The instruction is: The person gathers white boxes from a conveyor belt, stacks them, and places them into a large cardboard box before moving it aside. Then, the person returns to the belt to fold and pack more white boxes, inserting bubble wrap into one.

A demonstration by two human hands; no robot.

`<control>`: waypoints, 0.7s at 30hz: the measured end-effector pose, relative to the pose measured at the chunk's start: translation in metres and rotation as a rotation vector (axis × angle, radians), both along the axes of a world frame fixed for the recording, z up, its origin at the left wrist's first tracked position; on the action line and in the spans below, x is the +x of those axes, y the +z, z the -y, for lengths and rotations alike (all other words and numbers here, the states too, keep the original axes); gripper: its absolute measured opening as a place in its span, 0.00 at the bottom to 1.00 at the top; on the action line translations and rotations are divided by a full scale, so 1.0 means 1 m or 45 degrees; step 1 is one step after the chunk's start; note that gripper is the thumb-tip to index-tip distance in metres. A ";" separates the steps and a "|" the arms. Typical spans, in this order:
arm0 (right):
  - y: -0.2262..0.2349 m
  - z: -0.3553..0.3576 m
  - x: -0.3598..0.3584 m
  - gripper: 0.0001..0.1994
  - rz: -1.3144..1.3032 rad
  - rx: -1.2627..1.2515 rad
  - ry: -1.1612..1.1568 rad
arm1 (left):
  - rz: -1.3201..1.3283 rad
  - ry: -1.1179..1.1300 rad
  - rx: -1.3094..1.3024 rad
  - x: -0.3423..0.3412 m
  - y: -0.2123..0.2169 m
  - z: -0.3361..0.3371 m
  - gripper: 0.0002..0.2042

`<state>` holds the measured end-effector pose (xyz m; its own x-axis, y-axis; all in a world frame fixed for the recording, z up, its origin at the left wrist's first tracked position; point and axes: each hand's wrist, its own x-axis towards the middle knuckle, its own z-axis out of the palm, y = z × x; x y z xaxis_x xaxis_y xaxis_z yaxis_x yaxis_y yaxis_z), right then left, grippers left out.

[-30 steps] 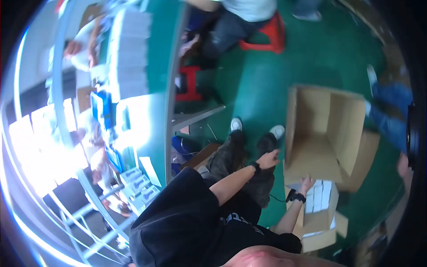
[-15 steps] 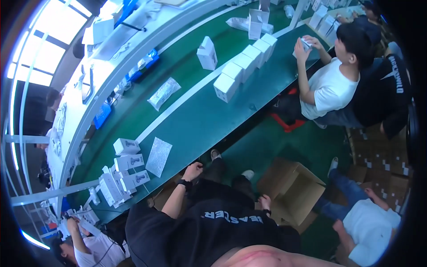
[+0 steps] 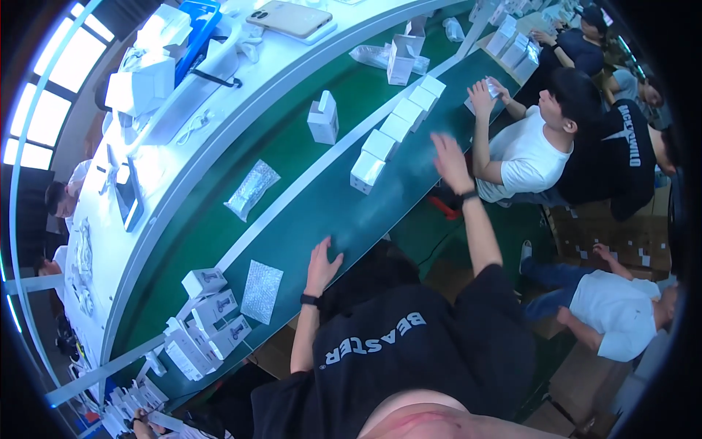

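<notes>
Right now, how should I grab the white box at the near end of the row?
Probably from above, holding the end white box by its flat left and right sides. The next white box sits close against its far side, while those two sides look clear.

Windows (image 3: 40, 121), upper left: glaring white; white desk (image 3: 110, 252): bright, bluish; right grip (image 3: 453, 164): slightly blurred; fisheye edges: bent, corners black

The green bench (image 3: 300, 228) in front of me.
It carries a row of white boxes (image 3: 395, 127), a bubble sheet (image 3: 262, 293) and, to my left, a cluster of cartons (image 3: 216, 307); farther out, a wrapped packet (image 3: 252, 190) and an open box (image 3: 323, 123).
</notes>
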<state>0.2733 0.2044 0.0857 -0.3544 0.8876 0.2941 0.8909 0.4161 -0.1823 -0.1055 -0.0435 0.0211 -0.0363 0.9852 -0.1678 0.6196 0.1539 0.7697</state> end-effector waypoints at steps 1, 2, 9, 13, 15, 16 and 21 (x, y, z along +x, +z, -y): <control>0.005 -0.034 0.005 0.33 0.115 0.079 0.010 | -0.089 -0.013 0.142 0.016 0.011 -0.021 0.32; 0.003 -0.071 0.012 0.34 0.249 0.212 0.067 | -0.118 -0.026 0.210 0.034 0.021 -0.046 0.36; 0.016 -0.190 -0.022 0.33 0.604 0.285 0.630 | -0.608 0.174 0.299 0.133 0.039 -0.187 0.51; 0.049 -0.199 -0.008 0.27 0.801 -0.081 0.728 | -0.673 0.266 0.061 0.150 0.056 -0.219 0.52; 0.026 -0.206 0.022 0.21 0.680 -0.007 0.787 | -0.692 0.238 -0.009 0.162 0.053 -0.232 0.52; 0.012 -0.210 0.028 0.18 0.615 0.034 0.839 | -0.683 0.252 -0.007 0.164 0.049 -0.233 0.51; -0.016 -0.213 0.016 0.17 0.482 0.006 0.992 | -0.694 0.321 0.101 0.144 0.025 -0.205 0.46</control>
<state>0.2891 0.4173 0.0695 -0.9360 0.3502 0.0365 0.3520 0.9332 0.0722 0.0385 0.1612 0.0464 -0.3301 0.9438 0.0139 0.8798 0.3024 0.3667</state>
